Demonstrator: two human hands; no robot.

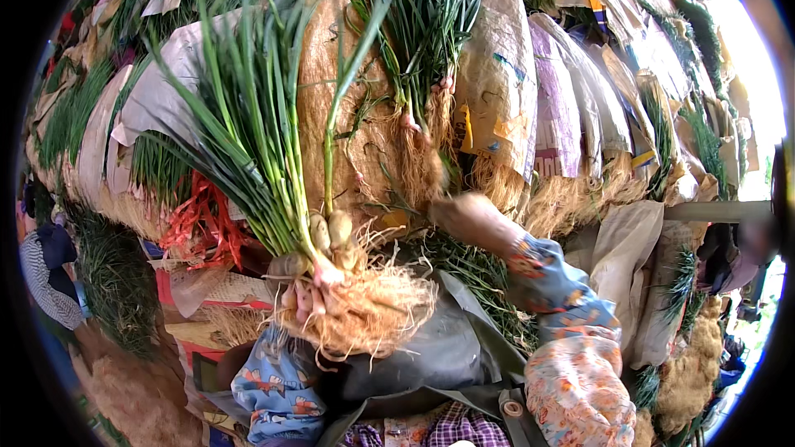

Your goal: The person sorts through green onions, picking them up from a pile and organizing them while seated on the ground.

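My left hand (338,236) grips a bunch of green garlic-like plants (273,155) around their pale stems, its fingers showing in front. Long green leaves fan up and left; pinkish bulbs and a thick mat of tan roots (372,304) hang below the hand above my lap. My right hand (472,217) is blurred and reaches forward to the root ends of a smaller group of the same plants (410,118). Those plants lie on a brown woven sack (326,93). Blur hides whether its fingers hold these roots.
Paper- and sack-wrapped plant bundles (497,74) stand in a row to the right, roots downward. Red plastic ties (208,223) hang at the left. Loose green leaves (478,273) lie below my right hand, and a dark apron or sheet (428,341) covers my lap.
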